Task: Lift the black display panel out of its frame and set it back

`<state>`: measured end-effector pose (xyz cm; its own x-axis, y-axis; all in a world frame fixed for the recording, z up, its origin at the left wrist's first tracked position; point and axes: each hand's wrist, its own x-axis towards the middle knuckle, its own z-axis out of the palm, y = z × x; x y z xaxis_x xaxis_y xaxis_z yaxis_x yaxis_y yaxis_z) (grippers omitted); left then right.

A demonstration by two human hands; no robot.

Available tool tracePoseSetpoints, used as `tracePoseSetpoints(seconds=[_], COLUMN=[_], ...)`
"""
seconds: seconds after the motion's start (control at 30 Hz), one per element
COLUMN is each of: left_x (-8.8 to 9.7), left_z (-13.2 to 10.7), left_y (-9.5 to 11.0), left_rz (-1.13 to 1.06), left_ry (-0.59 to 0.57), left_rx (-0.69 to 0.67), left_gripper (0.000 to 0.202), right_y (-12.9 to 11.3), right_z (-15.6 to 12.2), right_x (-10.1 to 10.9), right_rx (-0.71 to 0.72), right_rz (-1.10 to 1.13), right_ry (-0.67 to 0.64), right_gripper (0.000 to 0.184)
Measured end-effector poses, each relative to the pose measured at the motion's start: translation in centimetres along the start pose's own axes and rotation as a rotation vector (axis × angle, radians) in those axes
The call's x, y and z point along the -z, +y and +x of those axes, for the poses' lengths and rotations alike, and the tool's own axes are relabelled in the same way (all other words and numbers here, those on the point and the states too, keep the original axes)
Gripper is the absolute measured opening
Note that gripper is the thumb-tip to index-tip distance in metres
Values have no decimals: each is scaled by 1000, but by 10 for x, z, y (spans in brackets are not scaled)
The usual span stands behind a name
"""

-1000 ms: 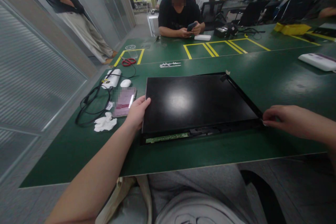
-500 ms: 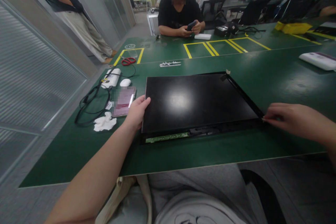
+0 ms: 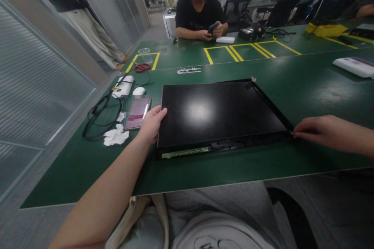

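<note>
A black flat display panel [image 3: 222, 113] lies on the green table, with a green circuit strip [image 3: 185, 152] showing along its near left edge. My left hand [image 3: 153, 122] grips the panel's left edge, thumb on top and fingers beneath. At the near right corner, the fingers of my right hand [image 3: 315, 130] are pinched together; whatever is between them is too small to make out. A dark frame strip [image 3: 271, 105] runs along the panel's right side, and a small pale tab [image 3: 253, 79] sticks up at the far right corner.
Left of the panel lie a phone [image 3: 137, 112], crumpled tissue [image 3: 116, 135], a white mouse-like object [image 3: 138, 91], a black cable [image 3: 90, 118] and red-handled scissors [image 3: 142, 67]. White strips [image 3: 189, 71] lie behind it. Across the table sits a person [image 3: 201, 15] holding a phone.
My right hand has shifted slightly and its wrist has turned, still at the panel's near right corner. The left hand and panel stay in place. A standing person at the left has moved a little.
</note>
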<state>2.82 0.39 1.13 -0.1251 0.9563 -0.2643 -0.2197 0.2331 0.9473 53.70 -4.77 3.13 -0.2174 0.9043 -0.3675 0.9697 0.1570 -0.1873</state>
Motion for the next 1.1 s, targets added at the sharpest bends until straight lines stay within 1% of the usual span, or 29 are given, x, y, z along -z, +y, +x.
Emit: tracePoseSetpoints(seconds=[0.13, 0.27, 0.43, 0.6, 0.77, 0.9, 1.03, 1.1], left_x=[0, -1, -2, -1, -1, -1, -2, -2], left_z=[0, 0, -2, -2, -1, -1, -1, 0], left_y=[0, 1, 1, 1, 1, 1, 2, 2], left_rz=[8, 3, 5, -2, -2, -2, 6, 5], left_ry=[10, 11, 17, 7, 2, 5, 18, 12], left_rx=[8, 12, 8, 7, 10, 12, 18, 18], left_gripper=[27, 27, 24, 25, 25, 26, 25, 25], right_y=[-7, -10, -16, -23, -20, -20, -28, -28], right_z=[9, 17, 22, 28, 34, 39, 44, 45], right_x=[8, 13, 18, 23, 21, 21, 27, 28], right_rx=[-52, -74, -93, -125, -116, -106, -112, -108], right_rz=[-40, -63, -100, -150, -193, -245, -237, -188], right_ry=[-114, -180, -200, -158, -174, -198, -279, -301], right_gripper=[32, 25, 20, 13, 14, 11, 21, 22])
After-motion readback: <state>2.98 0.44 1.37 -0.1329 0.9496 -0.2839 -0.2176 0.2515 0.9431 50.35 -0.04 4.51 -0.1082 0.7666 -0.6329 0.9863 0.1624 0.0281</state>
